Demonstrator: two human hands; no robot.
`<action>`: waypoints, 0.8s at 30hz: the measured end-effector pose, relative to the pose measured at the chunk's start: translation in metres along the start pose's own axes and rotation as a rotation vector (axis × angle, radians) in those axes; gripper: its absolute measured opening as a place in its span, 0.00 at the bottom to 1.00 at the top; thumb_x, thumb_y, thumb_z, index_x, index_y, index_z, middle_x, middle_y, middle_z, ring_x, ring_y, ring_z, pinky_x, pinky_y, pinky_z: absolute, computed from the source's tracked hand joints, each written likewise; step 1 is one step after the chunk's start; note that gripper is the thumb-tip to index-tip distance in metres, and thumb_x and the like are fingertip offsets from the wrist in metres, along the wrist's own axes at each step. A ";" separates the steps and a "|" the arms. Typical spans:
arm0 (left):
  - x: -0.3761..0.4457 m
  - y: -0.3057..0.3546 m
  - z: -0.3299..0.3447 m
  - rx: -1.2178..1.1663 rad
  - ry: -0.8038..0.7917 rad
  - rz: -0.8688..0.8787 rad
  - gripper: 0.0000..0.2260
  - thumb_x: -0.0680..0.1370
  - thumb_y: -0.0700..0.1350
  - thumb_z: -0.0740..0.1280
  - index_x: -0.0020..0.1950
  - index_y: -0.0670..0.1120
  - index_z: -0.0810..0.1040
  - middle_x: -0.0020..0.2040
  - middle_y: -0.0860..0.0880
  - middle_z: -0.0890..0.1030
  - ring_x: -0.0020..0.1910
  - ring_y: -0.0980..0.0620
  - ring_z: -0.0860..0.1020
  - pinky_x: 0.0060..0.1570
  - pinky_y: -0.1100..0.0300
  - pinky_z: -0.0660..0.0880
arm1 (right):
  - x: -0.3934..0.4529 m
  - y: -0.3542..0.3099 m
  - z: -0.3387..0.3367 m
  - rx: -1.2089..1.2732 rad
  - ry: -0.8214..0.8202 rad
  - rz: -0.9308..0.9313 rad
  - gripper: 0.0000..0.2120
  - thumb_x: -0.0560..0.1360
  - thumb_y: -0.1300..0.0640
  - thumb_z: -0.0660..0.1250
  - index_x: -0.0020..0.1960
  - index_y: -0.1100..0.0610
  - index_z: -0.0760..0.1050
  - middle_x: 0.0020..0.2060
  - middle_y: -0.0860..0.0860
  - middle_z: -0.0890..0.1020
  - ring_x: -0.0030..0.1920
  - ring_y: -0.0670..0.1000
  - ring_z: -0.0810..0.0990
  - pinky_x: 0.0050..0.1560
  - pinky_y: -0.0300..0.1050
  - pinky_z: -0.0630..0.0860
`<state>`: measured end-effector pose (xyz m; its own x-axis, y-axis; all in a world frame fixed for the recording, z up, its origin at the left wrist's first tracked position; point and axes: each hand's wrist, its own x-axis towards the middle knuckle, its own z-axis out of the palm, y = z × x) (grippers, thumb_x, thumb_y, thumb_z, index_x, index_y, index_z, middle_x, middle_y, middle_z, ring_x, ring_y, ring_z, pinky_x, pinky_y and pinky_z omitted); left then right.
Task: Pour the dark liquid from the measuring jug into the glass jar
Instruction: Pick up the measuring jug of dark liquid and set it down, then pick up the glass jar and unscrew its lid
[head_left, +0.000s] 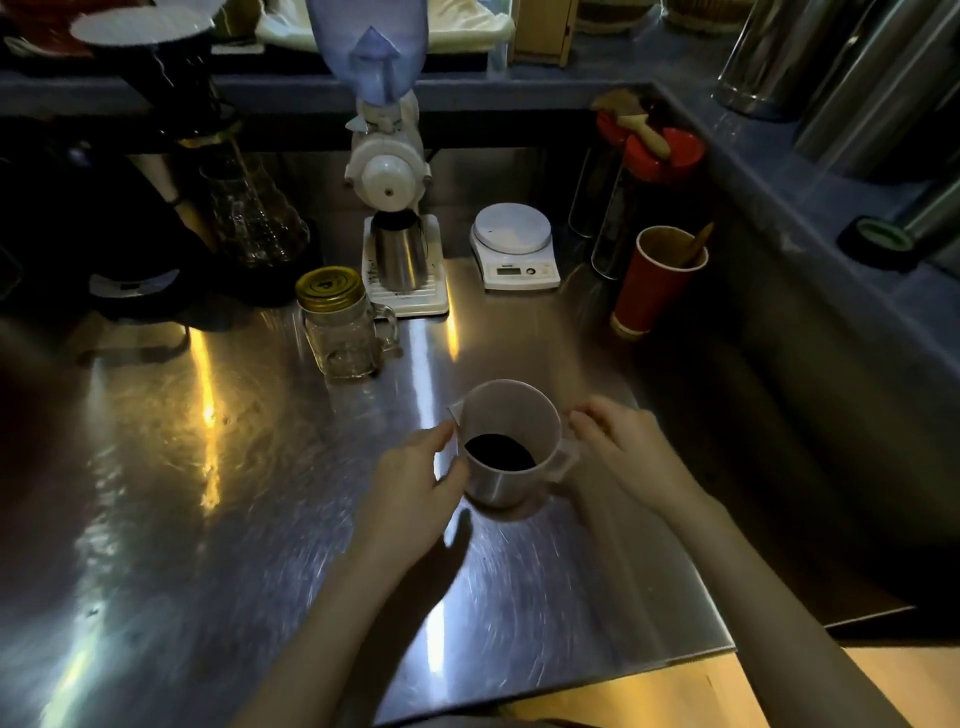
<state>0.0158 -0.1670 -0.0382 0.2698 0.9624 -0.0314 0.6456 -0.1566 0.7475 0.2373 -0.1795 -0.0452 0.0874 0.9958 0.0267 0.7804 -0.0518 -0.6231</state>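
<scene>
A translucent measuring jug (506, 415) stands upright on the steel counter (208, 519), with dark liquid (500, 452) pooled in its bottom. My left hand (415, 488) curves beside the jug's left wall, fingers apart, touching or nearly touching it. My right hand (628, 452) hovers just right of the jug by its handle, fingers loosely bent, holding nothing. The glass jar (345, 332), a handled mug-style jar, stands farther back and to the left with a gold lid (329, 288) on it and looks empty.
Behind the jar stands a white coffee grinder (387, 171) with a steel cup (400, 252) under it. A white scale (514, 244) sits to its right, then a red paper cup (654, 280). Dark coffee equipment (130, 234) fills the left. The counter's edge runs at lower right.
</scene>
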 end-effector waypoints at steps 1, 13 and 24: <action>0.003 0.000 -0.004 0.051 0.010 0.008 0.18 0.74 0.47 0.62 0.63 0.45 0.74 0.60 0.43 0.79 0.58 0.45 0.77 0.51 0.60 0.69 | 0.009 -0.003 -0.002 -0.046 -0.021 -0.011 0.08 0.78 0.57 0.61 0.49 0.58 0.78 0.42 0.55 0.83 0.43 0.55 0.80 0.44 0.52 0.76; 0.084 -0.021 -0.080 0.448 0.201 0.130 0.21 0.74 0.43 0.63 0.66 0.42 0.68 0.61 0.40 0.76 0.59 0.39 0.73 0.53 0.47 0.72 | 0.129 -0.074 0.000 -0.422 -0.244 -0.203 0.08 0.77 0.57 0.59 0.42 0.49 0.73 0.43 0.54 0.79 0.43 0.55 0.78 0.36 0.43 0.68; 0.119 -0.081 -0.099 0.352 0.145 -0.151 0.40 0.70 0.46 0.70 0.74 0.42 0.49 0.75 0.41 0.58 0.74 0.44 0.58 0.70 0.53 0.57 | 0.199 -0.107 0.081 -0.365 -0.388 -0.337 0.09 0.75 0.60 0.61 0.54 0.60 0.72 0.51 0.60 0.80 0.51 0.61 0.78 0.48 0.55 0.77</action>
<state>-0.0748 -0.0175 -0.0366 0.0654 0.9978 -0.0106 0.8822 -0.0528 0.4679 0.1216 0.0306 -0.0364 -0.3775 0.9133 -0.1530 0.8929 0.3153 -0.3213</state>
